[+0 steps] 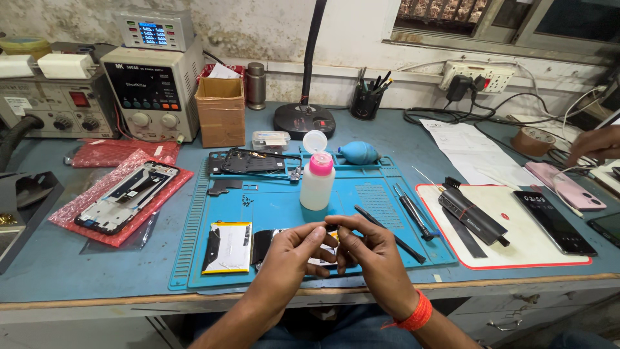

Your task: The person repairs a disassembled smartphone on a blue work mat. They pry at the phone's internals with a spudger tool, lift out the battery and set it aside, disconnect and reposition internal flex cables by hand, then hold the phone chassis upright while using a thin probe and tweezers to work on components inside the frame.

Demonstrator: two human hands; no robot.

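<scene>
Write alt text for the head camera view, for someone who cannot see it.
Two bare hands, left hand and right hand, meet fingertip to fingertip over a blue work mat, pinching something too small to identify. On the mat stand a white bottle with a pink cap, a flat battery and slim tools; another person's hand reaches in at far right.
</scene>
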